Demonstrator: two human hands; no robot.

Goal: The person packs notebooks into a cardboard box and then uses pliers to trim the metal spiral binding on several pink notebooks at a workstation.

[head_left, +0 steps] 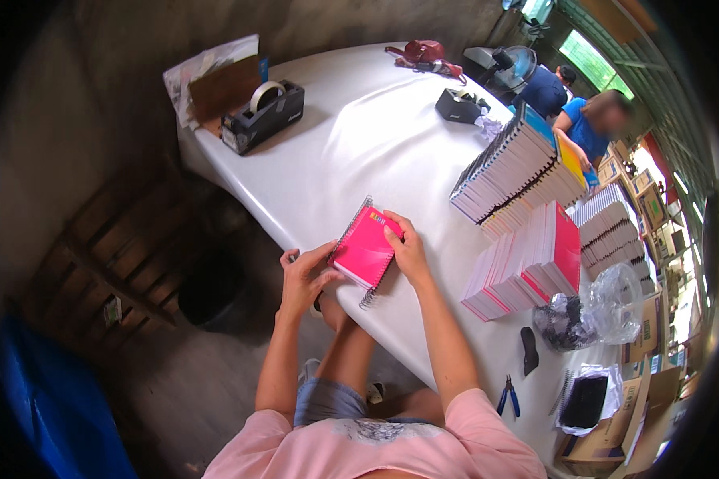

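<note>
White table point(295, 180) at hand, and by its seven-o'clock edge the left hand point(304, 275) and right hand point(408, 249) both grasp a pink notebook point(362, 254), whose wire coil point(367, 301), jutting toward six o'clock, could bend if snagged.

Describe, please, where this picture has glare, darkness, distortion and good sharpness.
Head view: glare washes out part of the white table, while the floor at lower left is dim; also in the head view, the table's far edge curves, the picture's corners turn black, and the pink notebook looks fairly sharp.
</note>
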